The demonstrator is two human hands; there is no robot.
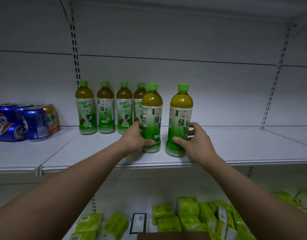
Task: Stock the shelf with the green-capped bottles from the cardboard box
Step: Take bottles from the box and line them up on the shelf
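The left hand (134,136) wraps its fingers (150,142) snugly around a green-capped bottle (151,118); the right hand (195,142) clamps a second bottle (179,121) just at its three o'clock. Both stand upright on the smooth white shelf (235,144). Four matching clear plastic bottles (105,108) with glossy labels line the back, at ten o'clock.
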